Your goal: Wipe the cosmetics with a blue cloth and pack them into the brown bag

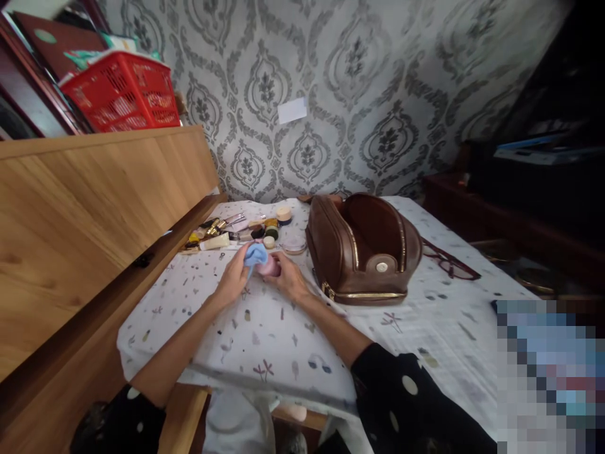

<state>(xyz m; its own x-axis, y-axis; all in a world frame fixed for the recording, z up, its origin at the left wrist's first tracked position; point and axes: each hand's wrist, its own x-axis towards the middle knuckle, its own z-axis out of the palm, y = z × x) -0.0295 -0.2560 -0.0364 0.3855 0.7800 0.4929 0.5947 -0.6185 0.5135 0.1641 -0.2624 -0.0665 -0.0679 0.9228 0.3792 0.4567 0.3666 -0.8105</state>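
Observation:
Both my hands meet over the white patterned tablecloth. My left hand is closed on a small blue cloth and presses it against a pink item. My right hand is closed around that pink item from the right. The shape of the pink item is mostly hidden by my fingers.
An open brown leather bag with gold zips stands just right of my hands. Several small cosmetics jars and tubes lie behind them. Dark-framed glasses rest at the right. A wooden board runs along the left, with a red basket above.

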